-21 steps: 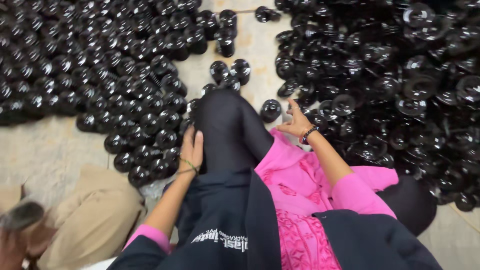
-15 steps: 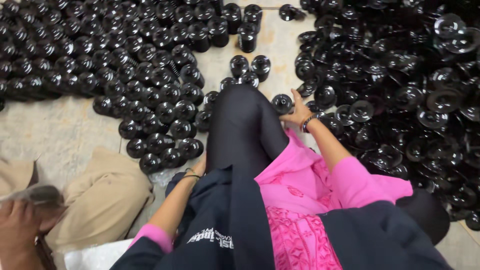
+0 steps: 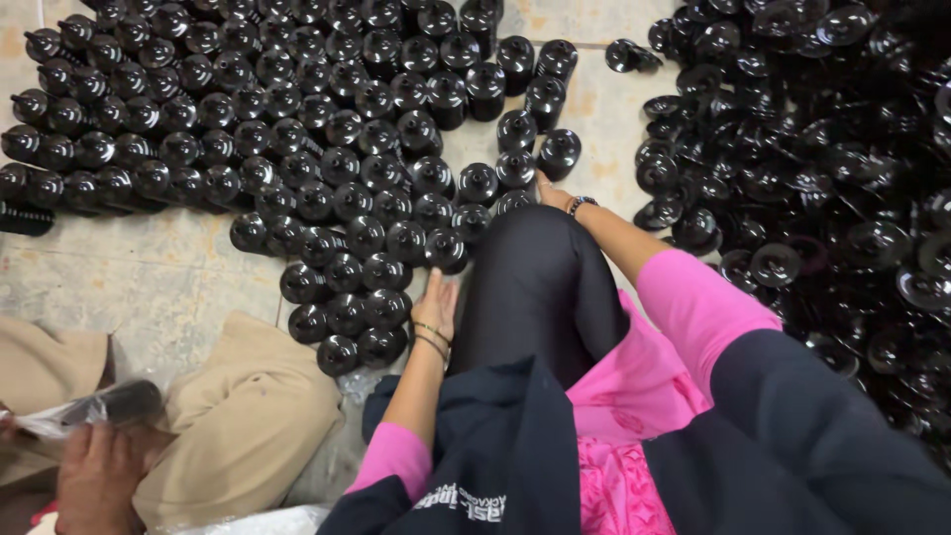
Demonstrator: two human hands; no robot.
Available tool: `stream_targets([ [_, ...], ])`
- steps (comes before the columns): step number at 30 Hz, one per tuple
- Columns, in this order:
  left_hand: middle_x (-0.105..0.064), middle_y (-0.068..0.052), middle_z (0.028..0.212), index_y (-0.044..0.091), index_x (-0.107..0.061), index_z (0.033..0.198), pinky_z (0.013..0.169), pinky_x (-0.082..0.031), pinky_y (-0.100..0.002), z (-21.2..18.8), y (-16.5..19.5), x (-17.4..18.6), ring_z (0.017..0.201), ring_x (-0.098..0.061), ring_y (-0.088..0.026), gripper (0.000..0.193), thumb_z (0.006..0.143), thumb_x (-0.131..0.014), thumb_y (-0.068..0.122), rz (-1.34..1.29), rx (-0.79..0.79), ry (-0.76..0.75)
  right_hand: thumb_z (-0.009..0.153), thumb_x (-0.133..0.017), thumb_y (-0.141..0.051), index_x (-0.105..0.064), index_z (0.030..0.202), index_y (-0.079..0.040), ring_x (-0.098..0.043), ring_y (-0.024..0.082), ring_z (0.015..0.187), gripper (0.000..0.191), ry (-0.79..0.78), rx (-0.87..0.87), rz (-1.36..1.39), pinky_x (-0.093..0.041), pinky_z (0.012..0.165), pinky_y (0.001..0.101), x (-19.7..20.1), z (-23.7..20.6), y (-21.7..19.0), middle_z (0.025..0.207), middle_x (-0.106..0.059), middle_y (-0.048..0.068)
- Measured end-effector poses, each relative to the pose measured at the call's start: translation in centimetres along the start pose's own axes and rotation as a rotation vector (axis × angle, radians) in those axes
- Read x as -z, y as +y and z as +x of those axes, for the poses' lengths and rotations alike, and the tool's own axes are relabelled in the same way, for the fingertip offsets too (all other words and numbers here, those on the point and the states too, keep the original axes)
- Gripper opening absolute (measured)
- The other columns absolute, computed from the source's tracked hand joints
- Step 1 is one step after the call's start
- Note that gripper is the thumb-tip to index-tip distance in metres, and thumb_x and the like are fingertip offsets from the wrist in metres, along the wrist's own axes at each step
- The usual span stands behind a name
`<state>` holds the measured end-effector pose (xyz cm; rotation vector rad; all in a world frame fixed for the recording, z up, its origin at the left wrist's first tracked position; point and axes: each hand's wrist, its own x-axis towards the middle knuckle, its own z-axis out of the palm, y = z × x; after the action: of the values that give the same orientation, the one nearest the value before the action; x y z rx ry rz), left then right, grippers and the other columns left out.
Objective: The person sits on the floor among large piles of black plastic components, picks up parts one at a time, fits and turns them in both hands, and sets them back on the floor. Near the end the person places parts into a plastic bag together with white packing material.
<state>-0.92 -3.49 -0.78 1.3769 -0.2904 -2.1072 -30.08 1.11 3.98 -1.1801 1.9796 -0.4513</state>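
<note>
Left hand (image 3: 437,302) rests flat, fingers together, beside the black caps (image 3: 347,297) by her knee (image 3: 540,248), while the right hand (image 3: 551,190), fingers hidden, reaches the farther caps (image 3: 515,168), where a careless nudge could topple neighbours.

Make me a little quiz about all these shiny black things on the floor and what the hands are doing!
1. True or false: the left hand rests flat beside the raised knee, holding nothing.
2. The right hand reaches past the knee toward: A) a glossy black dome-shaped part at the edge of the neat rows, B) the loose heap of black parts on the right, C) a red box.
3. Fill in: at lower left another person's hand touches a dark object wrapped in clear ____.

Key: 1 true; 2 A; 3 plastic.
</note>
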Motion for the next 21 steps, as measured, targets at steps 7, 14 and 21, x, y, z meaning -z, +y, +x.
stream_targets([
  [7, -0.066, -0.013, 0.121, -0.003, -0.063, 0.117, 0.102, -0.057, -0.045, 3.6, 4.0, -2.5, 0.117, -0.063, -0.028, 0.033, 0.088, -0.074, 0.006, -0.254, -0.055, -0.028, 0.044, -0.097, -0.056, 0.016, 0.158, 0.006, -0.057, 0.040, 0.133, 0.172, -0.206, -0.080, -0.213, -0.042, 0.116, 0.0355, 2.4, 6.3, -6.6, 0.143, -0.054, 0.033],
  [14, -0.068, -0.014, 0.117, -0.007, -0.064, 0.113, 0.098, -0.055, -0.045, 6.3, 7.4, -2.0, 0.115, -0.064, -0.027, 0.027, 0.090, -0.071, 0.003, -0.450, -0.143, 0.079, 0.037, -0.099, -0.050, -0.010, 0.157, -0.001, -0.056, 0.033, 0.136, 0.157, -0.085, 0.141, -0.021, -0.043, 0.115, 0.0345, -0.1, 12.2, -10.3, 0.149, -0.054, 0.022],
  [21, -0.067, -0.009, 0.117, -0.002, -0.067, 0.114, 0.090, -0.054, -0.027, 10.7, 15.0, -1.0, 0.111, -0.061, -0.018, 0.027, 0.097, -0.068, 0.019, -0.612, -0.420, 0.152, 0.047, -0.104, -0.054, -0.012, 0.155, 0.000, -0.054, 0.038, 0.133, 0.152, 0.022, 0.252, 0.077, -0.039, 0.116, 0.0379, -5.9, 16.4, -16.1, 0.144, -0.052, 0.028],
])
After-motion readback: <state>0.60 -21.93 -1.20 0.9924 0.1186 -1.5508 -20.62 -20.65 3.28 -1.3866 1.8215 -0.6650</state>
